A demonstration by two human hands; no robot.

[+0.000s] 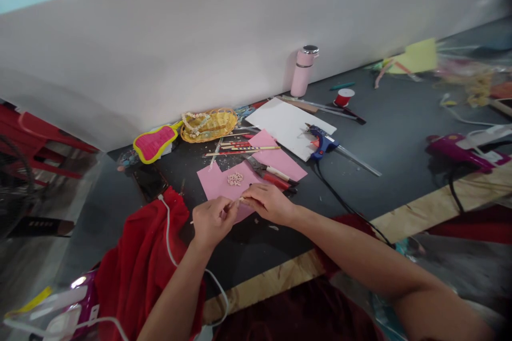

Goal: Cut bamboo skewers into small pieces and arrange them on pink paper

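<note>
Both hands meet over the front part of the pink paper [212, 184]. My left hand [214, 221] is closed in a pinch on a thin pale stick [192, 222], whose end pokes out at its left side. My right hand [270, 202] pinches a tiny pale piece [241, 199] at the fingertips, touching the left fingertips; its exact shape is too small to tell. Just behind the hands, a small pile of pale pieces [235, 178] lies on the paper. Pliers with red handles [276, 178] rest to the right of the pile.
A blue glue gun [323, 139] lies on a white board [290, 122], its cord running to the front edge. Behind are a wicker basket [214, 125] and a pink bottle [303, 72]. Red cloth [140, 245], a phone [150, 182] and a white cable [168, 229] are at the left.
</note>
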